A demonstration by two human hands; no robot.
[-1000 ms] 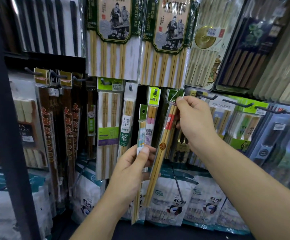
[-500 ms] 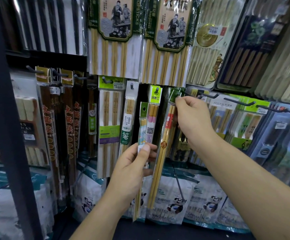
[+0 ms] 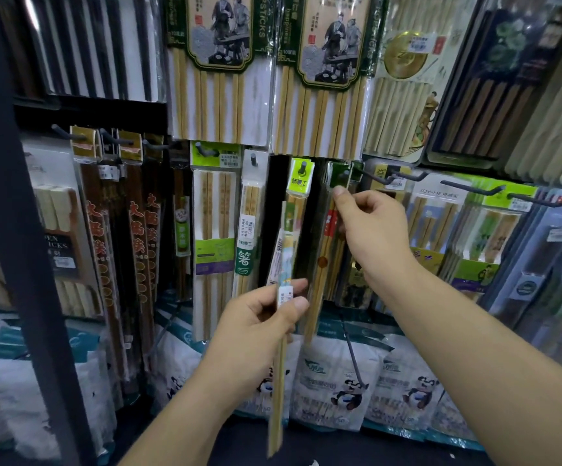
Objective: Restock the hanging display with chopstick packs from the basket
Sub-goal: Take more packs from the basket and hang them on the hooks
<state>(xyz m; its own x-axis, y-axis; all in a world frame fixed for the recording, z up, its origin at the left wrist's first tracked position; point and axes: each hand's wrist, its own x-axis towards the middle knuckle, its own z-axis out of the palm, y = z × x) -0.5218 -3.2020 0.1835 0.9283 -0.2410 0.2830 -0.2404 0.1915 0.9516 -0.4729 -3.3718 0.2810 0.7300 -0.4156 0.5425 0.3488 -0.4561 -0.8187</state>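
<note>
- Left hand (image 3: 256,334): thumb and curled fingers pinch a slim pack (image 3: 277,381) near its middle. The pack stands nearly upright, with its lower end hanging free below the hand and its top blurred against the display.
- Right hand (image 3: 373,237): thumb and forefinger pinch the top of a hanging pack (image 3: 320,274), just below its green header (image 3: 338,174). The spot is dark, so it cannot be told whether the header hole sits on a peg.
- Handling, as judged: both packs look light, long and thin. The sticks are stiff and the clear film is probably slippery, so a pack held at mid-length is free to swing. The better hold is at the card header, where the hole must meet the peg.
- Surface: a wall of wire pegs (image 3: 404,176) crowded with packs. A lime-headed pack (image 3: 301,176) hangs just beside the hanging pack.
- Room: panda-printed bags (image 3: 340,381) lie below and a dark upright post (image 3: 14,230) stands at left. The basket is not in view.
</note>
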